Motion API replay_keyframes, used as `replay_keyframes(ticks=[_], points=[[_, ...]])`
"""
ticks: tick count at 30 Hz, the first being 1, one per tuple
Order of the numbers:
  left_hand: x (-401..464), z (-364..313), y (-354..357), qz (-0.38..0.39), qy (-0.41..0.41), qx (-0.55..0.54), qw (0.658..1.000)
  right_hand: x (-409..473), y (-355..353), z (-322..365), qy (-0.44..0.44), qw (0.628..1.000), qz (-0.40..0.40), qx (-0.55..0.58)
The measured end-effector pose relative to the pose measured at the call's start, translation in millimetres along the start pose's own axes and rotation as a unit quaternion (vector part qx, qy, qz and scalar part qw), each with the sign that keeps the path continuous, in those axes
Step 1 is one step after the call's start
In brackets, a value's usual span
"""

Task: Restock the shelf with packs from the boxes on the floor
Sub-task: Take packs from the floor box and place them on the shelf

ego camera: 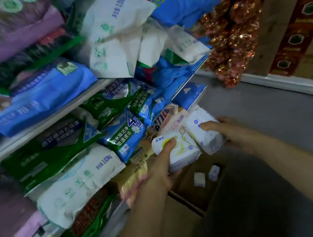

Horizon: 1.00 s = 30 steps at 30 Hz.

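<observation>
Two packs in hand, carried above the open box toward the shelf.

Low in the frame the cardboard box (194, 193) holds two more small packs; above it, the left hand (156, 172) grips the yellow-marked pack (180, 151) and the right hand (231, 132) the white pack (204, 133) — fingers curled round each. Beyond, the shelf (51, 120) is crammed with slumping bags — wedging packs in could topple them.

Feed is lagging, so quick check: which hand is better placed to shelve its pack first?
Probably the left. The left hand grips its ABC pack right beside the shelf's detergent bags; the right hand holds its white pack farther out, over the cardboard box.
</observation>
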<state>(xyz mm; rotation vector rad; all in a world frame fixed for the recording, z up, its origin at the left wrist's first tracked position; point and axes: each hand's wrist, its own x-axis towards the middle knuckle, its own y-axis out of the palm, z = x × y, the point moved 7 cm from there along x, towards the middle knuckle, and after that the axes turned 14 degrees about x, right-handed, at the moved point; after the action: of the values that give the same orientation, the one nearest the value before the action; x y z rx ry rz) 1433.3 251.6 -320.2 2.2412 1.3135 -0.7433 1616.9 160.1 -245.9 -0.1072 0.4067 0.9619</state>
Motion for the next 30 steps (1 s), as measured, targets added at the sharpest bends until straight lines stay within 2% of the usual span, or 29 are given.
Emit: replay_keyframes(ticks=[7, 10, 14, 21, 30], points=[[61.6, 15.5, 54.5, -0.093, -0.032, -0.041, 0.994, 93.7, -53.6, -3.3, 0.074, 0.987, 0.081, -0.115], [72.4, 21.7, 90.7, -0.124, -0.063, -0.058, 0.989, 139.9, -75.8, -18.6, 0.134, 0.976, 0.11, -0.132], [83.6, 25.4, 119.9, -0.172, -0.099, -0.092, 0.976, 184.6, -91.5, -28.4, 0.16, 0.969, 0.145, -0.12], [91.0, 7.4, 127.7, -0.214, -0.056, -0.166, 0.961, 203.8, -81.5, 1.9, 0.061, 0.968, 0.165, -0.179], [60.0, -52.4, 115.3, -0.236, 0.063, -0.225, 0.943, 178.5, -36.4, 48.1, -0.019, 0.954, 0.259, -0.152]])
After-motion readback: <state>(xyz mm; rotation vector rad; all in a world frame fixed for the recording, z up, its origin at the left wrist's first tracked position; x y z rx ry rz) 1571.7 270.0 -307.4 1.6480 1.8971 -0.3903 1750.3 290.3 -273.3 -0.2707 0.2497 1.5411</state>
